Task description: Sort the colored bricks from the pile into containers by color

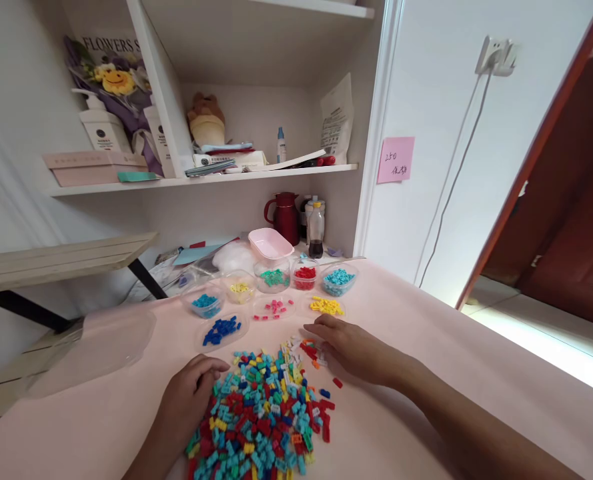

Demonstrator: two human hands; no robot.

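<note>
A mixed pile of small plastic building bricks [263,413] in many colours covers the near middle of the pink table. My left hand [189,393] rests against the pile's left edge, fingers loosely bent, index fingertip and thumb apart, with nothing visible between them. Over the pile's upper right edge, my right hand [346,347] reaches leftward with fingers stretched out. Below its fingers lie white, orange and red bricks [309,350]; its palm side is hidden. Just beyond it, yellow bricks [327,305] sit in a clear shallow dish, and pink bricks [276,307] lie in another.
Clear containers stand behind the pile, with dark blue bricks [221,330], blue bricks [205,301], pale yellow bricks [241,291], green bricks [272,277], red bricks [305,277] and light blue bricks [338,280]. A pink basin [271,244], red jug [286,219] and bottle [316,233] are behind.
</note>
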